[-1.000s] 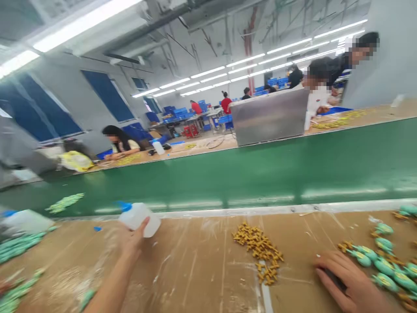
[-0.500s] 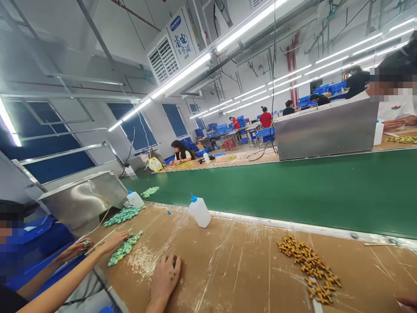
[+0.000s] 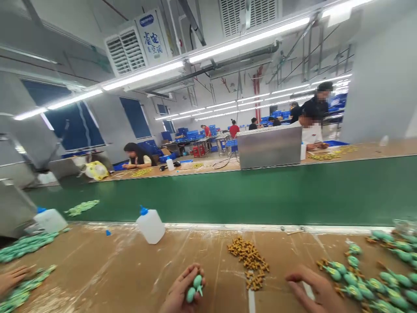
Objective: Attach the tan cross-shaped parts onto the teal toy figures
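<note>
While the left hand [image 3: 182,290] curls round two green pieces [image 3: 194,288], pinching them against its palm, the right hand [image 3: 314,290] hangs open, fingers spread, just beside a green cluster [image 3: 368,280] at the right of the tabletop [image 3: 97,256]. Many pieces in that cluster already carry small tan bits, yet a heap of loose tan bits [image 3: 247,256] still lies between the hands. At the lower left, a co-worker's hand [image 3: 11,279] rests near a green strip [image 3: 24,245] of similar pieces. A white bottle [image 3: 150,225] with a blue nozzle stands by the tabletop's far edge, along a green conveyor belt [image 3: 228,195]. Beyond the belt, a steel housing [image 3: 269,147] sits on another bench, where a seated worker [image 3: 135,155] bends over more tan bits. Blue crates [image 3: 192,134] crowd the far end of the long, brightly lit room.
</note>
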